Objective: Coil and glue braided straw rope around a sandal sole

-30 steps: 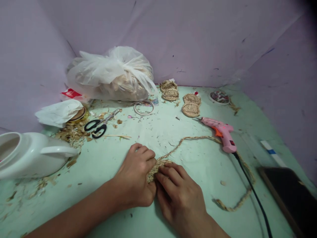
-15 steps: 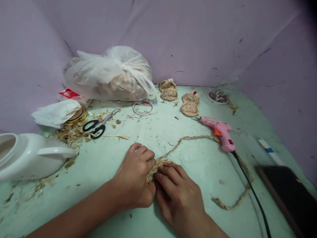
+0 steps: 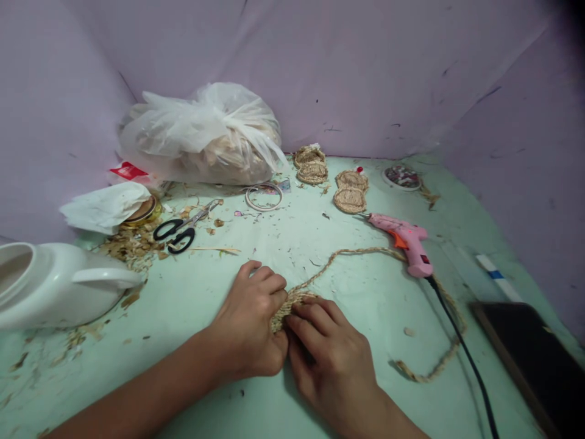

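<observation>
Both my hands press together on a small coiled straw braid piece (image 3: 289,305) lying on the pale green table (image 3: 192,305). My left hand (image 3: 249,323) curls its fingers over the coil's left side. My right hand (image 3: 331,360) covers its right side, fingers bent onto it. From the coil a long braided straw cord (image 3: 365,251) runs away to the right, loops round and ends near the front right. Most of the coil is hidden under my fingers.
A pink glue gun (image 3: 404,241) with a black cable lies to the right. Black scissors (image 3: 176,235), a white jug (image 3: 59,283), a plastic bag of straw (image 3: 205,137), finished straw coils (image 3: 350,198), a ring (image 3: 264,196) and a dark tablet (image 3: 534,360) surround the work.
</observation>
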{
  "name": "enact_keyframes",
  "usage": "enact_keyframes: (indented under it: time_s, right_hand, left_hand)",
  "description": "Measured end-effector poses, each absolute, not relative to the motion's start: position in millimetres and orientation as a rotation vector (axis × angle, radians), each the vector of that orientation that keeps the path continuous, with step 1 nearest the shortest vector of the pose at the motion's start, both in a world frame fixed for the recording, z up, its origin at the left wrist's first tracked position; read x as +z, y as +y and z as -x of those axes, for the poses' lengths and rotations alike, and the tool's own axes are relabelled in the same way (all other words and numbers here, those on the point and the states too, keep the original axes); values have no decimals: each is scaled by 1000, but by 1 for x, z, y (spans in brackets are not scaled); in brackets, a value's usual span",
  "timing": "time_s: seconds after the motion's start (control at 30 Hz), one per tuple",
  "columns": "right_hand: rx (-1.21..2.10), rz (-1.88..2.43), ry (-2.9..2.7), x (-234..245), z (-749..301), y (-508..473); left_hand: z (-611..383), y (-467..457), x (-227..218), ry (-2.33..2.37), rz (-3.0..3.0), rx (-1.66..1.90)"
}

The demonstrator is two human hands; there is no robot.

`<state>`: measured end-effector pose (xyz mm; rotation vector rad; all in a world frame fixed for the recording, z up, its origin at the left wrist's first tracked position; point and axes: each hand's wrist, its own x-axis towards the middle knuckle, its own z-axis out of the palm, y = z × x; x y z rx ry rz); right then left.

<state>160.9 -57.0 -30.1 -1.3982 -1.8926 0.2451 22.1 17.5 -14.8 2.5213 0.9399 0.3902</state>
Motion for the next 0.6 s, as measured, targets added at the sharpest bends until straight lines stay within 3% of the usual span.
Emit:
enact_keyframes:
  time_s: [0.33, 0.6]
  right_hand:
    - [246, 1435, -1888, -32, -159, -57]
    - [384, 1433, -2015, -28, -169, -62]
  left_hand:
    - [-24, 15, -11, 964, -2530, 380]
    - [-21, 19, -2, 1009, -2538, 154]
